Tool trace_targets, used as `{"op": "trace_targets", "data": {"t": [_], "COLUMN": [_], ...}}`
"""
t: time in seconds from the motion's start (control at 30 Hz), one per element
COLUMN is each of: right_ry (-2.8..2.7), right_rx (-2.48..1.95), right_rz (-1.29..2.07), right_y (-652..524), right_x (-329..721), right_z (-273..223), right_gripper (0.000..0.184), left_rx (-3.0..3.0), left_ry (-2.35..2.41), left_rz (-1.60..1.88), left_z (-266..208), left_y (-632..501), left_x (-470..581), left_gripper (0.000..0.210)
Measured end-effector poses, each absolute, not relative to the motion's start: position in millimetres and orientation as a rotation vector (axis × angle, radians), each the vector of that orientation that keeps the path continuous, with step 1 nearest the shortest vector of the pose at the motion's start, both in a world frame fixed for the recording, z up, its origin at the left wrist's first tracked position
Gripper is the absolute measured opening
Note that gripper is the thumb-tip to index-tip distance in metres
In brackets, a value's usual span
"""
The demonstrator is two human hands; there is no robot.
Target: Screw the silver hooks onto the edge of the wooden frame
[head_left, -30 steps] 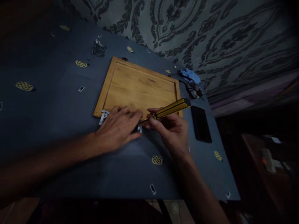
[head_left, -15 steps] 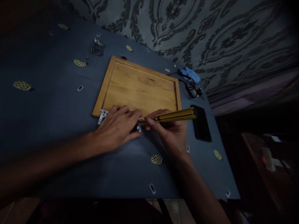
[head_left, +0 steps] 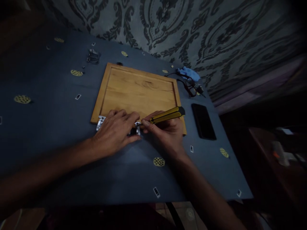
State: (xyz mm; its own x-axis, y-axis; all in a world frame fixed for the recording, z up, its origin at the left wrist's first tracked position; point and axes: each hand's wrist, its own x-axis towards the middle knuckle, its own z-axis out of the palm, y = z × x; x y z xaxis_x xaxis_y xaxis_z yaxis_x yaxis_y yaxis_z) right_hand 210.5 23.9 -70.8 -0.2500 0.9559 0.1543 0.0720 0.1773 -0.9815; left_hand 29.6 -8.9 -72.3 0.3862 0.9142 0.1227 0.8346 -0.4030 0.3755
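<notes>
A framed wooden panel (head_left: 141, 92) lies flat on the table. My right hand (head_left: 169, 132) is closed round a screwdriver with a yellow and black handle (head_left: 169, 114). Its tip is at a silver metal hinge (head_left: 138, 127) on the panel's near edge. Across that same edge lies my left hand (head_left: 115, 129), fingers curled over the wood and thumb below, holding the hinge against the panel. Another silver metal piece (head_left: 100, 122) shows left of my left hand, near the panel's corner. What lies under my left palm is hidden.
A black phone (head_left: 203, 122) lies to the right of the panel. Behind it are eyeglasses (head_left: 190, 89) and a crumpled blue cloth (head_left: 188, 73). Small metal hardware (head_left: 93, 57) sits at the far left, on the blue patterned tablecloth (head_left: 59, 127). A patterned wall rises behind.
The view has shifted slightly, so everything sits a little further left. The screwdriver handle is tilted up slightly more. Both hands remain at the panel's near edge.
</notes>
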Motion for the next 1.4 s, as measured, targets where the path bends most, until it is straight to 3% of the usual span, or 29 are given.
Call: {"op": "trace_targets", "data": {"t": [0.37,0.5,0.67,0.77,1.03,1.27,1.4], "right_ry": [-1.551,-1.582,-1.615,-1.65,-1.954,-2.309,-2.346], "right_rx": [-1.045,-1.016,-0.94,-0.886,-0.849,-0.805,-0.799], "right_rz": [1.249,1.229,1.18,1.144,0.991,0.694,0.596], "right_y": [25.0,26.8,29.5,29.8,29.8,29.1,30.7], "right_x": [210.5,211.1,211.6,210.8,235.2,249.6,244.9], "right_z": [-70.7,-74.9,-79.8,-79.6,-82.1,-102.8,-106.0], "right_gripper": [0.034,0.039,0.045,0.043,0.024,0.054,0.059], "left_rx": [2.406,2.294,2.177,2.189,2.212,2.13,2.046], "left_ry": [1.422,1.356,1.226,1.21,1.281,1.301,1.355], "left_rz": [0.465,0.705,0.968,1.003,0.983,0.975,0.948], "left_z": [-63.5,-39.8,-10.5,-6.9,-14.4,-17.6,-17.1], "left_y": [-6.5,-1.4,3.2,3.6,3.8,3.5,1.9], "left_x": [20.4,10.0,24.9,37.9,36.1,35.7,37.3], "left_gripper": [0.043,0.049,0.03,0.016,0.018,0.019,0.025]}}
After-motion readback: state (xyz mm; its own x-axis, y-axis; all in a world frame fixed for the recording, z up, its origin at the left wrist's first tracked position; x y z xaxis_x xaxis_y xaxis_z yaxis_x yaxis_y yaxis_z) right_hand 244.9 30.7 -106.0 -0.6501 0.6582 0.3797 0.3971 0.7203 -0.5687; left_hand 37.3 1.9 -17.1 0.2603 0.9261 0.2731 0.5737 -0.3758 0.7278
